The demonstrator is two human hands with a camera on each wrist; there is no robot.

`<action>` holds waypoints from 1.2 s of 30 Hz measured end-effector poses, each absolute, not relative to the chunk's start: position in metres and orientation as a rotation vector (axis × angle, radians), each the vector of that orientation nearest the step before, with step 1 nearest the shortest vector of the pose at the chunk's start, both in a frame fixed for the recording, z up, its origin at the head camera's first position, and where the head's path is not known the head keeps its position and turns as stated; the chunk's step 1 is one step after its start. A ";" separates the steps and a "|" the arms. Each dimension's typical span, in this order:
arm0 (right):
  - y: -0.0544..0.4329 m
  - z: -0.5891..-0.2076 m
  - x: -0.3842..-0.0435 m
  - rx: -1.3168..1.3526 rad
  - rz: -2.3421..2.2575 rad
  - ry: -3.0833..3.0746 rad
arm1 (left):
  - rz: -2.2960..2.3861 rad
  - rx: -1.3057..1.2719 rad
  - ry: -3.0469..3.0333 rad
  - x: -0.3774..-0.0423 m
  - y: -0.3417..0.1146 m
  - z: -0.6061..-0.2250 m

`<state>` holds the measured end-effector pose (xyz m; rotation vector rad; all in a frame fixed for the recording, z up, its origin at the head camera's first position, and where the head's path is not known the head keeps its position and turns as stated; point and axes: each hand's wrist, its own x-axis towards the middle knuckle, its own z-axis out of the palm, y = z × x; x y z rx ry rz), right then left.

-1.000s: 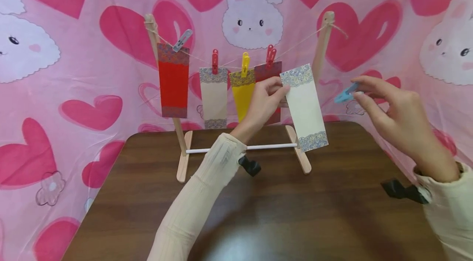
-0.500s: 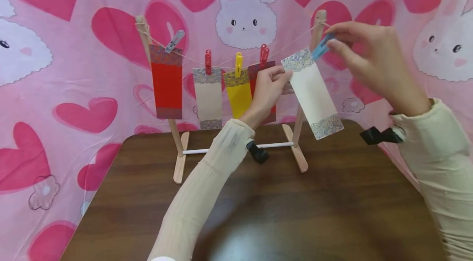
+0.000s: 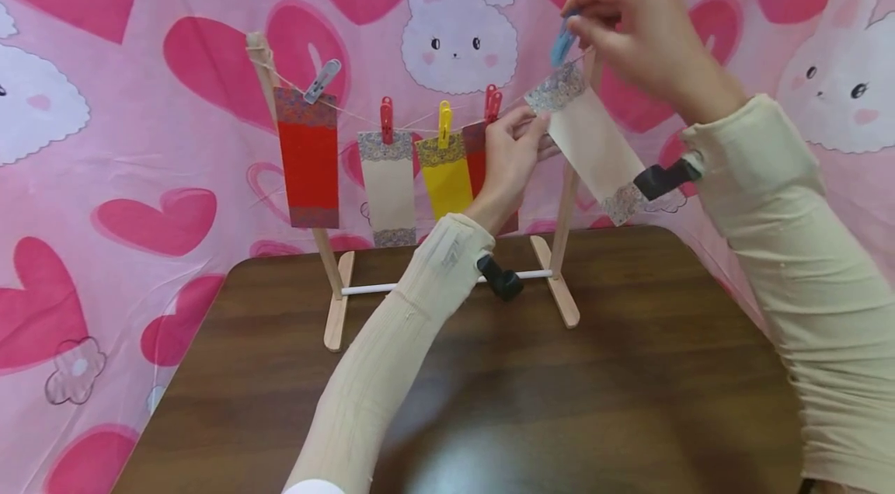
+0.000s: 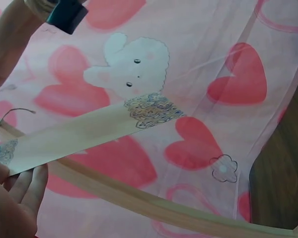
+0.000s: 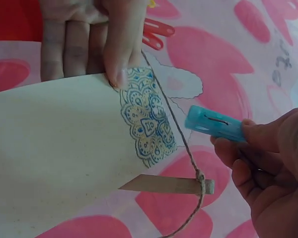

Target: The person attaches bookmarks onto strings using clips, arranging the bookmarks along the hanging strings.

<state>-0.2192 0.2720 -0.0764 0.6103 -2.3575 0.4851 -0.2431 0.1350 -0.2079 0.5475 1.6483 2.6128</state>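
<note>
My left hand (image 3: 513, 148) pinches a cream paper card (image 3: 594, 129) with patterned bands at both ends, near its upper left edge. The card slants, its lower end out to the right. Above its top edge my right hand (image 3: 643, 36) holds a blue clothespin (image 3: 562, 42) between thumb and fingers. In the right wrist view the card's patterned band (image 5: 149, 116) lies along the string (image 5: 174, 111), and the clothespin's tip points at them from a short distance. The left wrist view has the card (image 4: 74, 136) stretching away from my left fingers.
Left along the string hang a red card (image 3: 308, 160), a beige card (image 3: 387, 187), a yellow card (image 3: 447, 183) and a dark red card partly behind my left hand, all clipped with clothespins. Wooden posts (image 3: 262, 67) carry the string above a brown table (image 3: 559, 401).
My right hand has moved up and left with the blue clothespin, from beside the card to above its top edge. The card has risen to the string and tilted further.
</note>
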 end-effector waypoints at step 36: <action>0.278 -0.084 -0.212 0.581 0.681 -2.589 | 2.263 0.878 1.821 -0.233 0.107 -0.236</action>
